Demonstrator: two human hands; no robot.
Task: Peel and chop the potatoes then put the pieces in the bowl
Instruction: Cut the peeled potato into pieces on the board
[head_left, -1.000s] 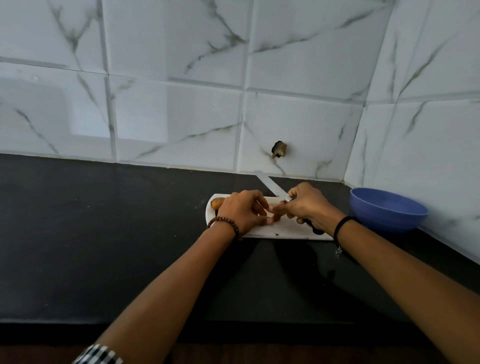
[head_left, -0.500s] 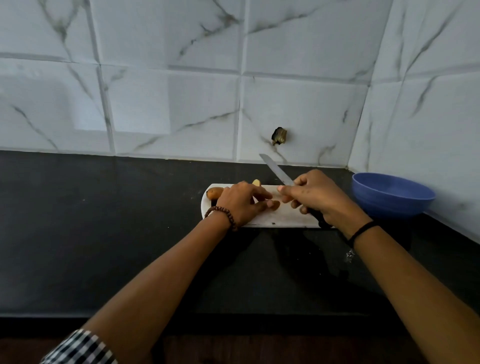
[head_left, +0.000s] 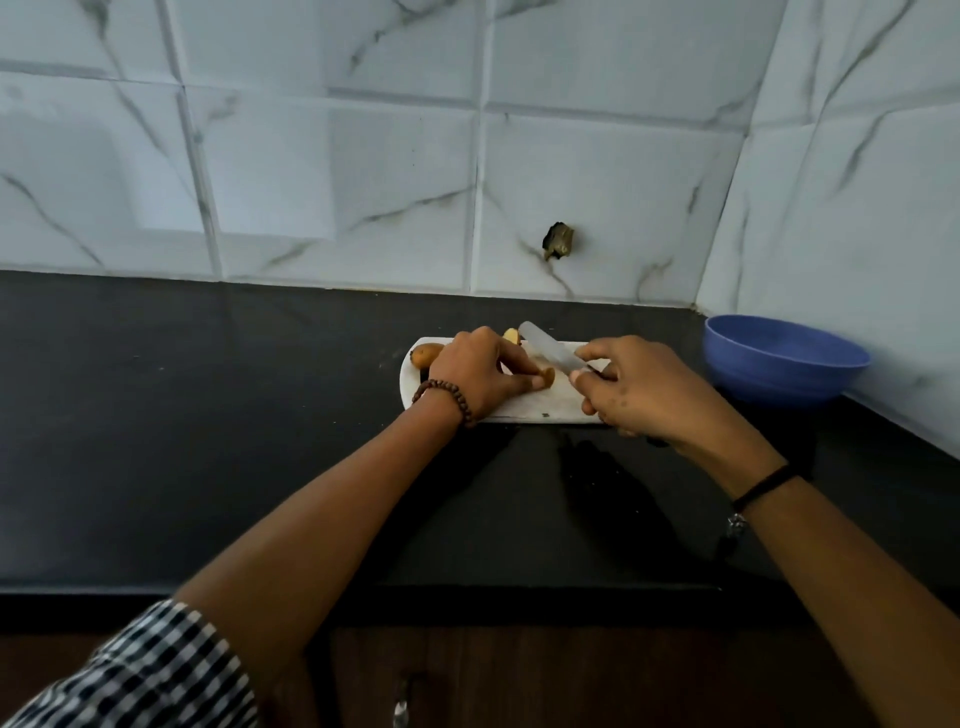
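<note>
Far L end of the white board (head_left: 530, 409) sits a brown unpeeled potato (head_left: 426, 354), nobody touching it. Next over, L hand (head_left: 480, 371) has its fingers curled down over a second potato (head_left: 545, 375), pinning it to the board, thumb tip right at its R end. A pale yellow piece (head_left: 511, 336) pokes up behind the knuckles, can't tell if it's loose or part of the same spud. Knife (head_left: 548, 351) blade slants across the board, blurry, just beside that thumb. R hand (head_left: 644, 389) is wrapped round the handle w/ the index finger up near the blade. Blue bowl (head_left: 784, 364) sits on the black counter (head_left: 208, 415) at far R, well apart from the board, no pieces visible in it.

What could go wrong imo: blade is v close to the L thumb, and a round spud can roll under the push, so one slip = nicked finger. Also pieces gotta travel to the bowl, easy to drop some on the counter.

Count: 2 hands, 1 knife, 1 board, 1 bowl, 2 potatoes for sure + 1 piece.
</note>
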